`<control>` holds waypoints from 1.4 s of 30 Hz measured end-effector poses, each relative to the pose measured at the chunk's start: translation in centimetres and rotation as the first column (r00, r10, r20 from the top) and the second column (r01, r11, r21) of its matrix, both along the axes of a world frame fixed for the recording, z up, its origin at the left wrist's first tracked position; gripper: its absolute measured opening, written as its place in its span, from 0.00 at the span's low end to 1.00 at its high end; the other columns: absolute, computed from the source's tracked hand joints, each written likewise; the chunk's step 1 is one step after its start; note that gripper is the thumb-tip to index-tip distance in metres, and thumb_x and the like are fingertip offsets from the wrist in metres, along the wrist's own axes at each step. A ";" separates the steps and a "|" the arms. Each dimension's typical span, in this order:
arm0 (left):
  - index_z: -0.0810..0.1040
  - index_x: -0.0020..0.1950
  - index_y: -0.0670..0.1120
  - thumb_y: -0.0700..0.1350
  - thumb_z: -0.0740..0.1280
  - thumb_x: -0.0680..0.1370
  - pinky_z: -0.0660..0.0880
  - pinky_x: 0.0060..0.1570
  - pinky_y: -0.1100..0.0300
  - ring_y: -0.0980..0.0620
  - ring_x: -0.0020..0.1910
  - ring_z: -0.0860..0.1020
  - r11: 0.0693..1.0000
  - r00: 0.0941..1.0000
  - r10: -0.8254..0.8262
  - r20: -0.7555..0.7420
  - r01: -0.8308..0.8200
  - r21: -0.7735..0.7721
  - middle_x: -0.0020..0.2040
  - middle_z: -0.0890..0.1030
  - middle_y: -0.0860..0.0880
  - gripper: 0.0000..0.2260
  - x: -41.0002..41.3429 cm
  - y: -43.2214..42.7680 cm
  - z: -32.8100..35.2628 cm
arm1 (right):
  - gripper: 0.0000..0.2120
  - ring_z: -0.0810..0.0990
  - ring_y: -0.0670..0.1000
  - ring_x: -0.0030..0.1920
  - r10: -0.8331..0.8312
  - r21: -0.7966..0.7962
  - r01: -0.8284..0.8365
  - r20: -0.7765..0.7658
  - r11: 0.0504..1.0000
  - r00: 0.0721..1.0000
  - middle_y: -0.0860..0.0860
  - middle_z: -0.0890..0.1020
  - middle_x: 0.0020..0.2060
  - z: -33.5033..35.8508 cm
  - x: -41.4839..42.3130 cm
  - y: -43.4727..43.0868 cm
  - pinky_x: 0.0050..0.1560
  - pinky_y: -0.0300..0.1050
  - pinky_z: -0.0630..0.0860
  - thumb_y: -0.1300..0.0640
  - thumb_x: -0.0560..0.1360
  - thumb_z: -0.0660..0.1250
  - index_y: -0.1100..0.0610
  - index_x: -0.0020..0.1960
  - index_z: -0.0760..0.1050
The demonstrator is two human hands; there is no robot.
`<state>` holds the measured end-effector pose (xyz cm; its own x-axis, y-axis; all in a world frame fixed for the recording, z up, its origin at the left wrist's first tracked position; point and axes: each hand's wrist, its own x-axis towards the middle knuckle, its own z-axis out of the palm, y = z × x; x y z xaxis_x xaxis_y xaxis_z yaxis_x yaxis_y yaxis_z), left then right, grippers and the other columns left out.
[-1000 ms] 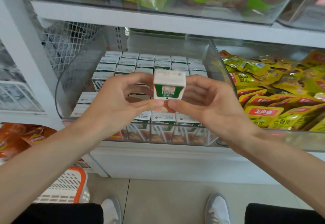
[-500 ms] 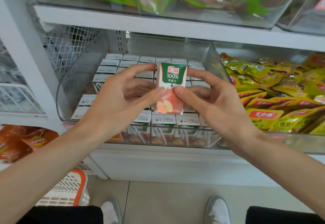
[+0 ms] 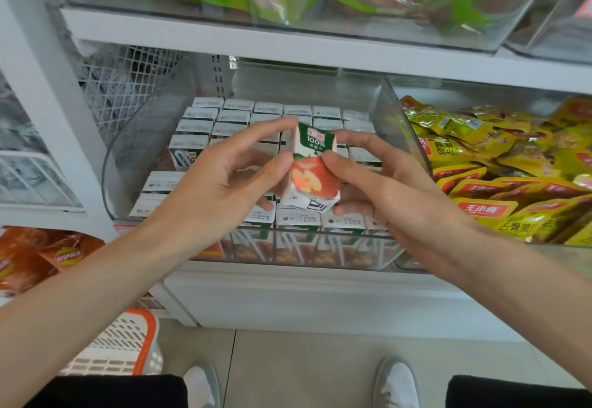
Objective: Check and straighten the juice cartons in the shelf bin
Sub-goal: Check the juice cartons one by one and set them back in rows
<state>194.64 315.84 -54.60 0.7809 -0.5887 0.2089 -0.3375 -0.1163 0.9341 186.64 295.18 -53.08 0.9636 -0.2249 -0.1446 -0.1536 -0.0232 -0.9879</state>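
Now both hands (image 3: 221, 190) (image 3: 384, 193) pinch a boxy, glossy cardboard carton (image 3: 314, 167).

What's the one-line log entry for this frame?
step: check | left hand: pinches juice carton | right hand: pinches it too | carton: held over clear bin, apple face to camera

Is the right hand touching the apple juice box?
Touching. Head view shows the right hand pinching the juice box, thumb on its apple picture.

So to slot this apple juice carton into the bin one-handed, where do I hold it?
Probably pinch the apple juice carton by its narrow sides near the green top, right hand from above: green end is up, and the bottom can then drop between the packed cartons.
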 end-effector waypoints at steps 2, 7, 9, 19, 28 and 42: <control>0.73 0.75 0.60 0.56 0.71 0.75 0.84 0.52 0.60 0.55 0.52 0.87 0.999 0.997 0.016 -0.078 -0.019 -0.040 0.54 0.88 0.54 0.28 0.2 0.2 0.0 | 0.19 0.90 0.54 0.47 -0.004 -0.024 0.006 0.075 1.000 0.997 0.55 0.90 0.48 -0.1 -0.2 0.2 0.48 0.41 0.85 0.54 0.78 0.75 0.48 0.68 0.76; 0.84 0.58 0.53 0.52 0.80 0.65 0.81 0.59 0.62 0.57 0.53 0.86 0.999 0.999 0.041 0.015 -0.041 -0.025 0.52 0.88 0.56 0.22 0.3 0.4 0.3 | 0.21 0.88 0.52 0.58 0.090 -0.069 -0.079 0.173 0.995 0.981 0.51 0.88 0.58 -0.3 -0.2 0.6 0.66 0.53 0.81 0.61 0.78 0.77 0.53 0.69 0.77; 0.82 0.55 0.51 0.53 0.84 0.62 0.83 0.53 0.62 0.56 0.51 0.86 0.997 0.993 0.079 0.088 -0.078 -0.020 0.50 0.88 0.54 0.23 0.2 0.6 0.3 | 0.25 0.85 0.50 0.64 0.172 -0.096 -0.157 0.168 0.983 0.971 0.47 0.85 0.63 -0.3 -0.2 1.1 0.69 0.53 0.78 0.56 0.74 0.79 0.51 0.69 0.77; 0.77 0.72 0.58 0.57 0.79 0.70 0.80 0.63 0.59 0.64 0.59 0.83 0.985 0.999 0.033 0.025 -0.037 0.171 0.62 0.84 0.63 0.31 0.3 1.4 0.4 | 0.22 0.83 0.44 0.65 0.197 -0.171 -0.156 0.251 0.973 0.948 0.47 0.87 0.61 0.5 1.2 3.7 0.70 0.44 0.78 0.52 0.74 0.78 0.53 0.67 0.81; 0.84 0.59 0.58 0.65 0.83 0.59 0.83 0.56 0.51 0.61 0.47 0.86 0.904 0.937 0.320 0.136 -0.345 0.251 0.51 0.87 0.60 0.31 1.4 4.8 1.8 | 0.15 0.87 0.45 0.51 0.188 -0.418 -0.016 0.374 0.908 0.908 0.43 0.88 0.50 0.3 4.1 7.8 0.54 0.41 0.84 0.58 0.77 0.78 0.43 0.59 0.82; 0.83 0.61 0.60 0.53 0.76 0.78 0.71 0.52 0.64 0.66 0.39 0.76 0.687 0.910 0.213 0.356 -0.398 0.608 0.55 0.84 0.59 0.12 0.6 9.0 1.6 | 0.17 0.86 0.44 0.56 0.392 -0.572 -0.108 0.401 0.813 0.828 0.49 0.87 0.56 0.1 11.6 9.7 0.57 0.35 0.79 0.65 0.81 0.72 0.61 0.69 0.76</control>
